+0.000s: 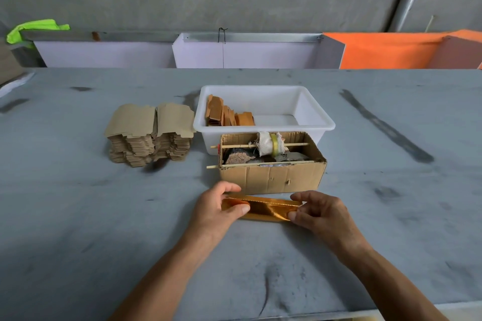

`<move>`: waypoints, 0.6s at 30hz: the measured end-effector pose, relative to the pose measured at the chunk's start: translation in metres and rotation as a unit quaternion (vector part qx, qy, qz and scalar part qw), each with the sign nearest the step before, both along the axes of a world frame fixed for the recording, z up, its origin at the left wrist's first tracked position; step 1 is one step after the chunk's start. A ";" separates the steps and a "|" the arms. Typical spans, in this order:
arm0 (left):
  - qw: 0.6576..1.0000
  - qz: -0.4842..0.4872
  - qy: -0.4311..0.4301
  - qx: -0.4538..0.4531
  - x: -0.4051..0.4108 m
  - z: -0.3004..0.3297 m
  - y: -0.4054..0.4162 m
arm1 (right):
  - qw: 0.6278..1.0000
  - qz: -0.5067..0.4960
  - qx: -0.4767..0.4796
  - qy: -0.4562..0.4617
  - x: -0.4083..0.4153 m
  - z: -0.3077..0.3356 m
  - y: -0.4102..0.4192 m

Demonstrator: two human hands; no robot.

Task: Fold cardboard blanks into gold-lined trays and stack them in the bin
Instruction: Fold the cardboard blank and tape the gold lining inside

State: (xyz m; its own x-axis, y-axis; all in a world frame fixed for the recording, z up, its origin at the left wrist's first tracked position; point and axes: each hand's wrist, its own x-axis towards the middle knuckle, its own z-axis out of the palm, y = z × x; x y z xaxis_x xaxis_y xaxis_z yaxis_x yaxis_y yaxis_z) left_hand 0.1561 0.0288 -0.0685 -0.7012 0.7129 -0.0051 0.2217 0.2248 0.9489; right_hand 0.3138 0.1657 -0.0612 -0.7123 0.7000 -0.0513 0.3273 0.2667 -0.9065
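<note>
A gold-lined cardboard tray [263, 209] lies on the grey table [104, 216] just in front of a brown box, its shiny inside facing up. My left hand [217, 207] grips its left end, thumb inside and fingers over the far wall. My right hand [319, 212] pinches its right end. A tall stack of flat brown cardboard blanks [150, 133] stands at the left. The white plastic bin [307, 112] behind the box holds several folded trays [227, 113] leaning at its left side.
A brown corrugated box [271, 177] sits between my hands and the bin, with two thin sticks across its top, a cloth-wrapped roll and stones inside. White and orange panels line the table's far edge. The near table edge is close below my forearms.
</note>
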 end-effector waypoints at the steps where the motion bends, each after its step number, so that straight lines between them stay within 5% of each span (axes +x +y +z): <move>1: 1.000 0.011 -0.014 0.004 0.000 0.000 0.001 | 1.000 -0.005 -0.004 -0.003 -0.001 0.000 0.000; 18: 0.982 0.108 -0.133 0.077 0.007 0.023 0.003 | 0.962 -0.124 -0.232 0.074 -0.003 0.023 -0.004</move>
State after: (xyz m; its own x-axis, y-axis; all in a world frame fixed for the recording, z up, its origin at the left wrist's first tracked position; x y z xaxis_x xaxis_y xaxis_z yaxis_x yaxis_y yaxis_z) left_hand 0.1628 0.0316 -0.0459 -0.8244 0.5546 -0.1125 -0.0765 0.0878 0.9932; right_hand 0.3106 0.1616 -0.0381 -0.5492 0.7758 -0.3107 0.1878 -0.2477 -0.9505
